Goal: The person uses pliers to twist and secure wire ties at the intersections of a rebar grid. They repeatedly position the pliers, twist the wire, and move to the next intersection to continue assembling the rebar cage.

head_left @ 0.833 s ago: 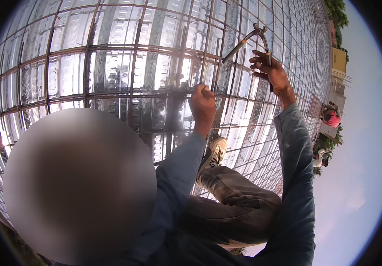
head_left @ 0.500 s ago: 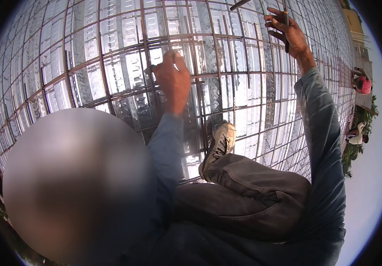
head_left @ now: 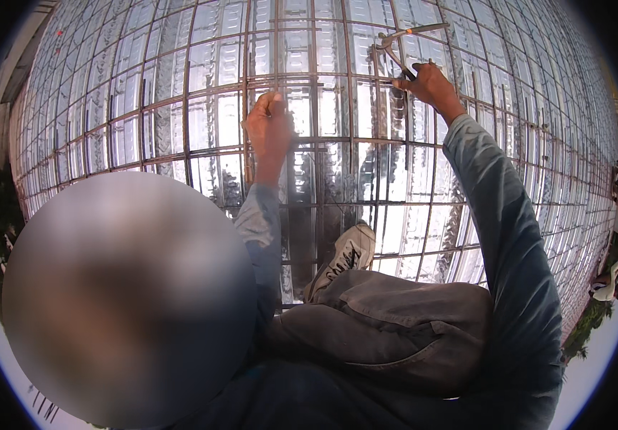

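My left hand point(head_left: 269, 136) is over the steel rebar grid point(head_left: 216, 149), its fingers curled together. Whatever it may pinch is too small or hidden to make out. Farther right and ahead, my right hand point(head_left: 431, 87) grips one handle of a pair of pincers point(head_left: 393, 51). The pincers' handles are spread apart, and the free one, with an orange band, points to the right. Their head is just above the bars, left of the hand; I cannot tell whether it touches them.
Shiny ribbed metal decking point(head_left: 395, 215) lies beneath the bars. My shoe point(head_left: 345, 258) rests on the grid below my hands. A blurred round patch point(head_left: 130, 301) covers the lower left. Another person point(head_left: 608, 283) is at the far right edge, near greenery.
My right hand has moved left and lower, and the pincers have swung from upright to splayed over the grid. My left hand has shifted slightly left and down. The whole view has turned.
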Demonstrator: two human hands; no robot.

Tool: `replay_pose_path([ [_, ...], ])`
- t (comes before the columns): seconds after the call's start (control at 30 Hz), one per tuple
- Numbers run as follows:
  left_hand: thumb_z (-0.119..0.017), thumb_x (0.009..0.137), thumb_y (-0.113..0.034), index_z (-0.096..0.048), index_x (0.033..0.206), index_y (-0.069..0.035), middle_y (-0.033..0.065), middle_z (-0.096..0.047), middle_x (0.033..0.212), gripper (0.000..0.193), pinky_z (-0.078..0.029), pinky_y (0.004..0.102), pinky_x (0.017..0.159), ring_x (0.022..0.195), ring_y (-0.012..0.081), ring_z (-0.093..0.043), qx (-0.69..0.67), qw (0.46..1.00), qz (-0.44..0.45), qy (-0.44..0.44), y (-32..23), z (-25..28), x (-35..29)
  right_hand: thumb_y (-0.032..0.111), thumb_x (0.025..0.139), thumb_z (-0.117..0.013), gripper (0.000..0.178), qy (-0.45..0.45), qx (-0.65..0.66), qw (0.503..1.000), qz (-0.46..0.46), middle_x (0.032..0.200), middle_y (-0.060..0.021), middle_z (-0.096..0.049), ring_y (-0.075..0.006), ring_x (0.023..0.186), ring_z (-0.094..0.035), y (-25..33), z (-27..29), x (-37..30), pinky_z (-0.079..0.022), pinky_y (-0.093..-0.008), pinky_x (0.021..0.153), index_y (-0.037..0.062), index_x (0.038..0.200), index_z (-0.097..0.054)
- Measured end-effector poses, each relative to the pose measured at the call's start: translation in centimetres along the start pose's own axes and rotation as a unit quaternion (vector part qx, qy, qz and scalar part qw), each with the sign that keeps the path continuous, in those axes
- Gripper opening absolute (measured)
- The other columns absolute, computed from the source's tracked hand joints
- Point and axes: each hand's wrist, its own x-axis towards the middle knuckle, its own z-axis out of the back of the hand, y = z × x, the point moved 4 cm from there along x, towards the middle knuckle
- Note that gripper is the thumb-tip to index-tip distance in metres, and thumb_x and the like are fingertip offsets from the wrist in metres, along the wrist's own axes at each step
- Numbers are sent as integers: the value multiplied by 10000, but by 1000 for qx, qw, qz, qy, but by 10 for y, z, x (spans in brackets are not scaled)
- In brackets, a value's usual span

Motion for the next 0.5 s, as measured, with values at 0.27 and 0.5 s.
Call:
replay_pose_path([
  [0.27,-662,1014,-123,-691,1070,-21,42,-680,861,120,-546,257,662,732,120,-640,-259,965,49,3,-55,-19,5,386,989,-661,481,295,524,784,151,992,-97,-709,-192,819,-680,160,24,-26,-573,-359,742,43,1326,-664],
  [0.5,-638,1021,-138,-667,1086,-31,54,-685,918,129,-598,262,683,757,142,-665,-280,952,120,-2,-77,6,16,205,901,-623,395,187,509,818,193,772,-25,-651,-119,702,-552,170,67,-9,-467,-282,660,69,1256,-732],
])
